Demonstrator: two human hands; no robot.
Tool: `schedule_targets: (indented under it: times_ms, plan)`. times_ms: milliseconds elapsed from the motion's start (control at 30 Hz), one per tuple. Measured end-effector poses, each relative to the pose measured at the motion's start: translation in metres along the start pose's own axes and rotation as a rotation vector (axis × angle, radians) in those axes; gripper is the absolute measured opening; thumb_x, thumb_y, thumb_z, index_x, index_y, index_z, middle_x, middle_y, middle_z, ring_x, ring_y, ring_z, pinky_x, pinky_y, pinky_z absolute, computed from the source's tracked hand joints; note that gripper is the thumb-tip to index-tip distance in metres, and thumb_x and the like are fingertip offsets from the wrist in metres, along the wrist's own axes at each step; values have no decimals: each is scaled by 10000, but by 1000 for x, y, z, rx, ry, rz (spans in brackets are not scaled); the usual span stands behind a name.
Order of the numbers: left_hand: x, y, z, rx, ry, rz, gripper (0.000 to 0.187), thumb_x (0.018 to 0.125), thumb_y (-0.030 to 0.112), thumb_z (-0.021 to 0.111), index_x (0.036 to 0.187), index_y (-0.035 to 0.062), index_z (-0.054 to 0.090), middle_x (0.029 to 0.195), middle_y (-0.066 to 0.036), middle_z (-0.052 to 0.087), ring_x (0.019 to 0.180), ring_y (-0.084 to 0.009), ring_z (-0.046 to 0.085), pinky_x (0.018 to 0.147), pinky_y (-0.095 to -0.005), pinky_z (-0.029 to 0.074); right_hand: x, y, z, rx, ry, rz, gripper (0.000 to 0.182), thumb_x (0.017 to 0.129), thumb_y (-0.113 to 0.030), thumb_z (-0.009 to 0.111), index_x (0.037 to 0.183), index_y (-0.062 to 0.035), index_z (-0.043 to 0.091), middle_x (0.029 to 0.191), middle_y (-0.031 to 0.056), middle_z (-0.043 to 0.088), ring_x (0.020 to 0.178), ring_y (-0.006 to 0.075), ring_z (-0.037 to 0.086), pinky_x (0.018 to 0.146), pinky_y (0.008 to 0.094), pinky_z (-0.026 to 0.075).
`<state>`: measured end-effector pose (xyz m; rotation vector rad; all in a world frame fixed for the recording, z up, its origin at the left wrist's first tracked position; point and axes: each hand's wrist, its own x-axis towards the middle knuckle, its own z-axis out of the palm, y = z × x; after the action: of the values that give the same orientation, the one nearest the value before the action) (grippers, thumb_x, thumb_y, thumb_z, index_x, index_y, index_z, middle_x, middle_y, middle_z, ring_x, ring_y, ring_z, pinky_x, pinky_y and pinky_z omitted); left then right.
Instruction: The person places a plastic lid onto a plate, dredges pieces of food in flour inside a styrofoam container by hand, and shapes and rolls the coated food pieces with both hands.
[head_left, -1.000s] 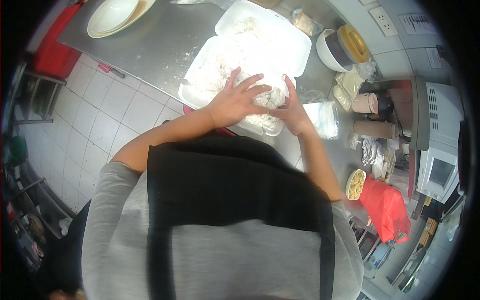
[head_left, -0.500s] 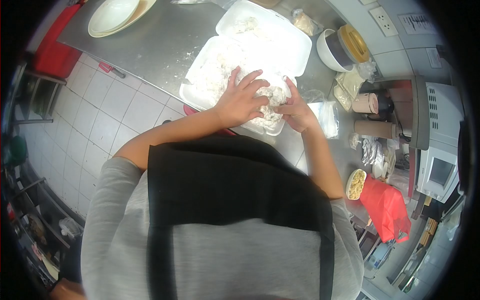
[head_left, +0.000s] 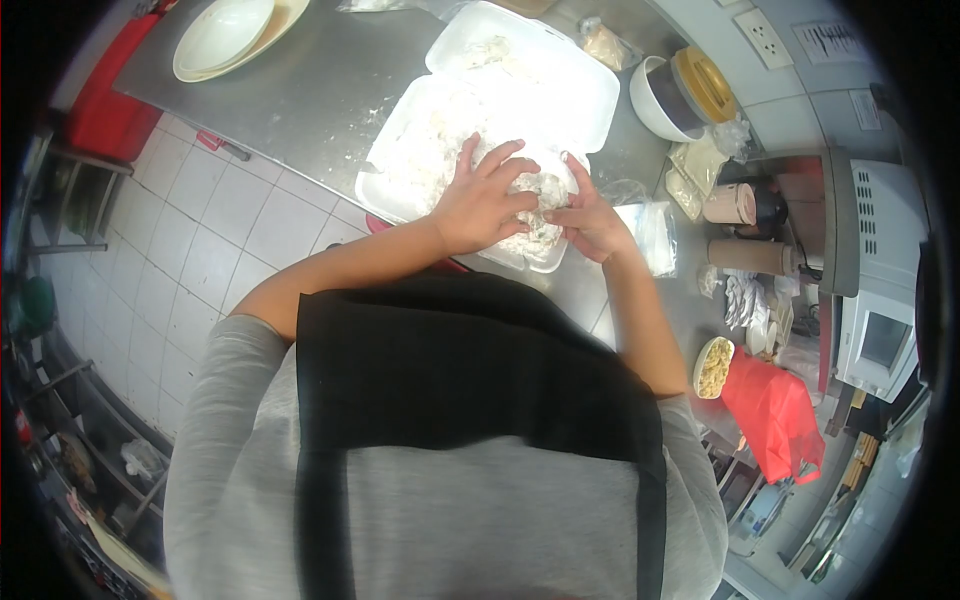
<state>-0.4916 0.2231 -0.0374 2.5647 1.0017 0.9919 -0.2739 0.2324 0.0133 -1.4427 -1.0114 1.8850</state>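
A white foam clamshell box [head_left: 590,100] lies unfolded on the steel counter, dusted with white flour-like powder. In its near right part sits a lumpy, powder-coated mass [head_left: 543,190]; what is under the coating cannot be made out. My left hand [head_left: 485,200] comes over it from the left, fingers spread and slightly bent, fingertips and thumb touching the mass. On the other side is my right hand [head_left: 597,225], its index finger stretched along the box edge and its thumb pointing in against the mass. The rest of the right fingers are partly hidden.
Stacked plates [head_left: 225,35] stand at the far left of the counter [head_left: 300,90]. To the right are a white bowl [head_left: 648,100], a yellow-lidded container [head_left: 708,85], plastic bags [head_left: 655,240], a dish of food [head_left: 713,368], a red bag [head_left: 770,415] and a microwave [head_left: 880,335].
Both hands stay at the powder-coated mass with hardly any shift. The whole view has moved very slightly.
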Motion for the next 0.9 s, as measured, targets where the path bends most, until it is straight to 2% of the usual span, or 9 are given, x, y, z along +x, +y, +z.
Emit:
schedule_targets:
  times_ms: [133, 233, 333, 433, 533, 600, 700, 800, 900]
  plan:
    - [2, 2, 3, 31, -32, -37, 250, 735, 312, 764, 926, 189, 660, 1321, -32, 468, 1394, -304, 278, 1046, -715, 196, -8, -11, 18, -340, 96, -85, 1068, 728, 81, 698, 1566, -180, 92, 1149, 132, 585, 904, 141, 592, 780, 285, 496]
    - [4, 3, 4, 44, -51, -39, 236, 735, 287, 764, 923, 187, 662, 1318, -31, 472, 1391, -301, 285, 1048, -711, 200, 0, 0, 13, -623, 101, -243, 1027, 738, 53, 696, 1561, -162, 121, 1092, 126, 597, 866, 133, 573, 759, 277, 482]
    - [4, 4, 3, 43, -64, -47, 221, 738, 276, 767, 911, 188, 661, 1301, -15, 495, 1386, -285, 305, 1061, -700, 182, -3, -2, 14, -801, 141, -251, 896, 774, 29, 696, 1529, -135, 242, 1015, 91, 588, 823, 134, 550, 746, 275, 476]
    - [0, 0, 0, 32, -74, -46, 189, 747, 274, 769, 881, 194, 662, 1243, 22, 544, 1366, -253, 351, 1081, -679, 151, 1, -2, 2, -850, 64, -244, 685, 810, -28, 707, 1426, -105, 415, 937, 51, 556, 797, 120, 525, 731, 277, 472]
    - [-6, -6, 1, 32, -93, 8, 184, 755, 266, 763, 892, 196, 663, 1174, 50, 584, 1335, -222, 396, 1085, -674, 152, 15, -2, -5, -777, 133, -188, 524, 840, -91, 713, 1322, -102, 508, 903, 33, 530, 814, 109, 513, 711, 279, 465]
    - [-8, -6, 0, 41, -118, 32, 200, 759, 263, 758, 925, 203, 663, 1143, 62, 600, 1318, -207, 415, 1088, -672, 149, 20, -1, -4, -728, 139, -184, 481, 839, -120, 709, 1288, -101, 535, 910, 57, 539, 813, 140, 524, 697, 292, 471]
    - [-9, -7, 0, 98, -144, 43, 334, 755, 288, 761, 1073, 264, 661, 1173, 56, 584, 1311, -210, 418, 1089, -676, 156, 28, -6, -7, -600, 96, -109, 443, 846, -132, 697, 1262, -103, 546, 938, 64, 532, 807, 155, 529, 684, 294, 476]
    - [-7, 1, -6, 123, -160, 104, 521, 748, 337, 771, 1241, 346, 602, 1270, 29, 526, 1327, -231, 395, 1085, -689, 173, 25, -16, -2, -493, 60, -30, 453, 865, -117, 671, 1292, -106, 521, 950, 55, 508, 819, 136, 512, 688, 281, 468]
    - [2, 14, -11, 142, -222, 140, 594, 755, 422, 758, 1312, 389, 553, 1368, -33, 435, 1356, -266, 352, 1082, -704, 179, 24, -25, -2, -459, 11, 32, 479, 867, -90, 649, 1320, -113, 497, 971, 63, 507, 861, 139, 510, 699, 280, 468]
